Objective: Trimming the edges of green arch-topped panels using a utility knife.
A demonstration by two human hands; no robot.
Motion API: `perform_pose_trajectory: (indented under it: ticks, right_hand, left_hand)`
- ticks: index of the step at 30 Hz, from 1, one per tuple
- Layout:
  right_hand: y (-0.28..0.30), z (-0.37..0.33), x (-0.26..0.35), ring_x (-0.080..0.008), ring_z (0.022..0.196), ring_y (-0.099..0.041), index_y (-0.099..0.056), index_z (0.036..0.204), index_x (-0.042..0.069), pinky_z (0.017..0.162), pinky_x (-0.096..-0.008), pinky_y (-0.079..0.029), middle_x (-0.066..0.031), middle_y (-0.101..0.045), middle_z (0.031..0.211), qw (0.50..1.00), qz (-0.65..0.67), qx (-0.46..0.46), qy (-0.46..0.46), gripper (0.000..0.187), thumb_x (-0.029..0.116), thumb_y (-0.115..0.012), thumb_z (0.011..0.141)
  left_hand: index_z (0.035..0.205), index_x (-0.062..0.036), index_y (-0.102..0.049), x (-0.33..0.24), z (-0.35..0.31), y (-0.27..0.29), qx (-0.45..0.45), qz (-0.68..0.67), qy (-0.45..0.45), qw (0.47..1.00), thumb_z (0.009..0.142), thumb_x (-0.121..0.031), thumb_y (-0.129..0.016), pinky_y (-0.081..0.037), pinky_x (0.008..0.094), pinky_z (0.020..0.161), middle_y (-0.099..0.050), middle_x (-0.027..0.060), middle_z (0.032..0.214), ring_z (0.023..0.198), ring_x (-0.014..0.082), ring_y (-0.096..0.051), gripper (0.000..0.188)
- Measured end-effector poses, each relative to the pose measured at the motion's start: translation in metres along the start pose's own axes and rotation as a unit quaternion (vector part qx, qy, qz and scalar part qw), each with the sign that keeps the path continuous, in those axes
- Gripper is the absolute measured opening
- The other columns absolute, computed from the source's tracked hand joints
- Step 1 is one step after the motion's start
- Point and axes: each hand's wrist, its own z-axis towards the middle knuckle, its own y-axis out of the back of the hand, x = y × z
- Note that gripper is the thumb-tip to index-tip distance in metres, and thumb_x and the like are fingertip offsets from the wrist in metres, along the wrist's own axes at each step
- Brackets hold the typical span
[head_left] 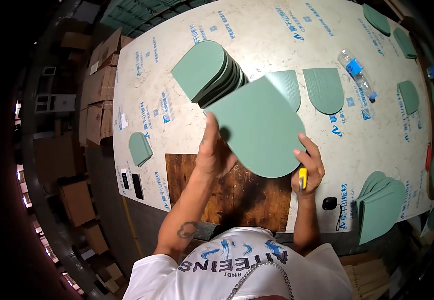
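Observation:
A light green panel with one rounded end is held up in front of me, tilted, over the dark wooden board. My left hand grips its left edge, thumb on the upper face. At its right edge, the fingers of my right hand touch the rim. A slim tool with a yellow handle, resembling a utility knife, is tucked in that same hand. Just beyond the held panel stands a leaning stack of matching green panels. Behind it, another green panel is partly covered.
On the white printed table lie a single green panel, a plastic bottle, a small green stack, a phone and a black gadget. Fanned green panels occupy the near right corner. Cardboard is piled left.

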Motion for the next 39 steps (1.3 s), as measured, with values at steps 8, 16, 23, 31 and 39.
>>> perform_pose_trajectory:
  ticks: [8, 16, 23, 31, 39]
  right_hand:
    - [0.009, -0.021, 0.05, -0.0297, 0.126, -0.06, -0.023, 0.152, -0.005, 0.105, -0.038, -0.048, -0.0303, -0.051, 0.145, 0.931, 0.257, -0.123, -0.226, 0.067, 0.01, -0.056, 0.095]
    - [0.025, -0.031, 0.08, -0.0136, 0.078, -0.063, -0.053, 0.122, -0.009, 0.073, -0.0249, -0.055, -0.0102, -0.063, 0.097, 0.816, 0.46, -0.12, -0.328, 0.04, 0.01, -0.07, 0.092]
    - [0.02, -0.012, 0.08, -0.0147, 0.079, -0.065, -0.058, 0.117, -0.008, 0.07, -0.0276, -0.055, -0.0112, -0.067, 0.097, 0.789, 0.46, -0.119, -0.39, 0.032, 0.01, -0.067, 0.092]
    - [-0.015, -0.044, -0.085, -0.0173, 0.07, -0.068, -0.062, 0.101, -0.001, 0.063, -0.0277, -0.052, -0.0072, -0.067, 0.086, 0.822, 0.297, -0.166, -0.457, 0.015, 0.012, -0.067, 0.097]
    - [-0.061, -0.019, -0.152, -0.0162, 0.063, -0.067, -0.062, 0.096, -0.002, 0.056, -0.0274, -0.051, -0.0141, -0.072, 0.078, 0.825, 0.144, -0.072, -0.541, 0.029, 0.026, -0.068, 0.098]
  left_hand:
    - [0.134, 0.0055, -0.05, -0.02, -0.049, -0.034, -0.041, 0.176, -0.049, 0.982, 0.092, -0.033, -0.069, -0.054, 0.0331, 0.089, -0.061, 0.0141, 0.12, 0.107, 0.0205, -0.063, 0.06]
    - [0.126, 0.0022, -0.058, -0.015, -0.055, -0.044, -0.053, 0.17, -0.037, 0.983, 0.097, -0.038, -0.066, -0.052, 0.0317, 0.084, -0.064, 0.0093, 0.11, 0.1, 0.0168, -0.063, 0.051]
    - [0.105, -0.0018, -0.065, -0.01, -0.037, -0.024, -0.057, 0.176, 0.014, 0.983, 0.097, -0.054, -0.064, -0.053, 0.0278, 0.075, -0.068, 0.0057, 0.092, 0.085, 0.0143, -0.066, 0.053]
    - [0.131, 0.0067, -0.049, -0.001, 0.003, 0.106, -0.319, 0.213, -0.049, 0.922, 0.103, -0.04, -0.058, -0.063, 0.0418, 0.082, -0.062, 0.0203, 0.117, 0.1, 0.0297, -0.067, 0.055]
    - [0.143, 0.0083, -0.043, -0.049, 0.069, 0.157, -0.321, 0.714, -0.278, 0.557, 0.086, -0.049, -0.078, -0.047, 0.0535, 0.102, -0.047, 0.0355, 0.137, 0.126, 0.0451, -0.05, 0.088]
